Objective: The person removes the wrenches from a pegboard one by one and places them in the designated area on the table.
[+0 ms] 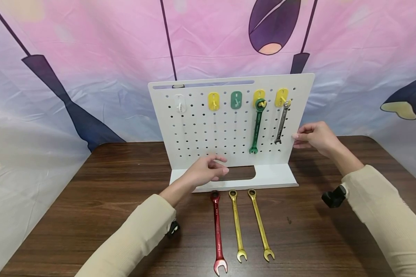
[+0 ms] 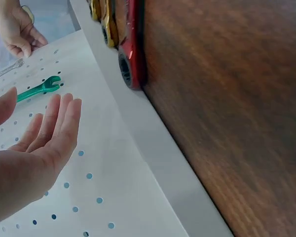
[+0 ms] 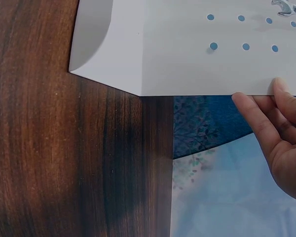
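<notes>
A white pegboard stands on the table. Its right edge is between the thumb and fingers of my right hand, which pinches it; the right wrist view shows the thumb over the front. My left hand is in front of the board's lower part, fingers extended and holding nothing. A green combination wrench and a smaller silver one hang from yellow hooks at the right. On the table before the board lie a red wrench and two yellow wrenches, ring ends toward the board.
Left of the hanging wrenches, the board carries a white hook, a yellow hook and a green hook. The dark wooden table ends at a patterned cloth behind the board.
</notes>
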Available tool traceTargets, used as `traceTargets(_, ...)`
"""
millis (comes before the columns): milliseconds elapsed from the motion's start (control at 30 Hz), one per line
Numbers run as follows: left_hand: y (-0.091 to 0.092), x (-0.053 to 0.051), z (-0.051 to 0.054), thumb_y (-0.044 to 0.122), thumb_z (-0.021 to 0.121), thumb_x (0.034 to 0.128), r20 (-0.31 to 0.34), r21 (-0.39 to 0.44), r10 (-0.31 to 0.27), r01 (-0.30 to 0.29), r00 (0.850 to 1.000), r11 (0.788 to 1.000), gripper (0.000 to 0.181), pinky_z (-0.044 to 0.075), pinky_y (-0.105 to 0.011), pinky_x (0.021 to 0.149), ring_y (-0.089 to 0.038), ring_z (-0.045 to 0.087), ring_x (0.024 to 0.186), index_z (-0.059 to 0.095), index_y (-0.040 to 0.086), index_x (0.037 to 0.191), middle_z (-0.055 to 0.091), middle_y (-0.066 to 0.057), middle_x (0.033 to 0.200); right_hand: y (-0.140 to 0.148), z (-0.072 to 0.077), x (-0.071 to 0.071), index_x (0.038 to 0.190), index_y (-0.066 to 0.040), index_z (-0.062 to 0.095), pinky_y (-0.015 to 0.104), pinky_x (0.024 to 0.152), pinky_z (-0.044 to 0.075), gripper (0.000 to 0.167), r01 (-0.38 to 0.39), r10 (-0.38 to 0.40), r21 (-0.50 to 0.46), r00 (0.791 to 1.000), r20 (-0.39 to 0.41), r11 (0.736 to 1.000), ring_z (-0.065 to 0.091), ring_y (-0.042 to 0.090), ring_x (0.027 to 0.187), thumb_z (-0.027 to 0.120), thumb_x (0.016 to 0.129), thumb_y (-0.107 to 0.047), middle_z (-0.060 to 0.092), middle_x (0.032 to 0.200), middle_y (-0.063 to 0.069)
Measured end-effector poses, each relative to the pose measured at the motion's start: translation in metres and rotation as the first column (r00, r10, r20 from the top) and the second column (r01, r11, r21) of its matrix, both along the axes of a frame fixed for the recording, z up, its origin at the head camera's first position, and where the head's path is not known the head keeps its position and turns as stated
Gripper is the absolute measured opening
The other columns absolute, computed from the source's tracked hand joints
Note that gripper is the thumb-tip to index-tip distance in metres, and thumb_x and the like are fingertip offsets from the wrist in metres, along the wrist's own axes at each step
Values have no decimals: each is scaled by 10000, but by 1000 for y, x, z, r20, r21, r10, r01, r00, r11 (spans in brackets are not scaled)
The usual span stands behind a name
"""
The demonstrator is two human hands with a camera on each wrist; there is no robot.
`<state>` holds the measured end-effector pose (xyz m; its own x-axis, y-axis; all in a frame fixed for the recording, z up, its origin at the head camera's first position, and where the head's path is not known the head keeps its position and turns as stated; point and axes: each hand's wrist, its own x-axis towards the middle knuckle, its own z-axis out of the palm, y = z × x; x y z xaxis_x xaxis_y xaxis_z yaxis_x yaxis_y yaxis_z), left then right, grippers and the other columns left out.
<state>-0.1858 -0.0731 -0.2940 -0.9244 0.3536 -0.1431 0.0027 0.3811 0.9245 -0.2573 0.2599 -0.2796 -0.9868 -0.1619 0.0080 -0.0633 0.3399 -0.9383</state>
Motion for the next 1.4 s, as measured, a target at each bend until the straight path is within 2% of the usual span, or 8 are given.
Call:
traceTargets(333, 9, -11, 2, 103, 624, 870, -63, -3, 3, -3, 998, 1000, 398, 518, -406, 858, -213, 602, 951, 507, 43, 1246, 616, -122, 1083, 0, 0, 0, 927, 165, 542, 354, 721, 576, 186, 2, -2, -11, 1000, 3, 1000, 636, 183, 716, 578, 881, -11, 626, 779, 56)
traceTargets(600, 14, -18, 6, 135, 613, 882, -114, -35, -5, 1, 993, 999, 429, 499, -325, 872, -193, 584, 1000, 477, 74, 1284, 607, -97, 1118, 0, -1, 0, 922, 158, 547, 353, 717, 578, 168, 15, -14, -15, 1000, 1, 1000, 636, 191, 719, 573, 883, -4, 621, 777, 64)
traceTargets(700, 17, -20, 8, 145, 607, 888, -127, -35, -18, 13, 992, 999, 434, 471, -329, 919, -196, 560, 1049, 468, 78, 1293, 592, -97, 1153, 0, -1, -1, 914, 154, 551, 355, 717, 577, 163, 17, -17, -19, 1000, 3, 1000, 634, 189, 716, 575, 881, -4, 623, 781, 63)
traceTargets(900, 24, -24, 17, 166, 588, 902, -143, -30, -39, 35, 989, 999, 448, 463, -320, 934, -186, 522, 1098, 440, 97, 1319, 543, -92, 1231, -1, -1, 0, 926, 157, 547, 374, 719, 577, 171, 34, -33, -11, 999, 1, 999, 635, 196, 717, 572, 884, -7, 621, 787, 77)
traceTargets(1167, 38, -32, 24, 157, 598, 894, -162, -14, -29, 27, 986, 1000, 466, 438, -307, 958, -180, 482, 1134, 431, 117, 1327, 518, -54, 1255, 0, 0, 0, 916, 164, 538, 359, 711, 578, 180, 3, -2, -22, 1000, 8, 1000, 634, 185, 714, 572, 885, -11, 625, 775, 59)
traceTargets(1400, 52, -35, 29, 197, 604, 893, -202, -41, -38, 30, 979, 999, 489, 423, -286, 975, -152, 454, 1173, 412, 142, 1339, 494, -18, 1284, 0, 0, -1, 928, 187, 520, 358, 723, 576, 202, -9, 9, -25, 1000, 7, 1000, 634, 175, 710, 573, 882, -2, 628, 763, 49)
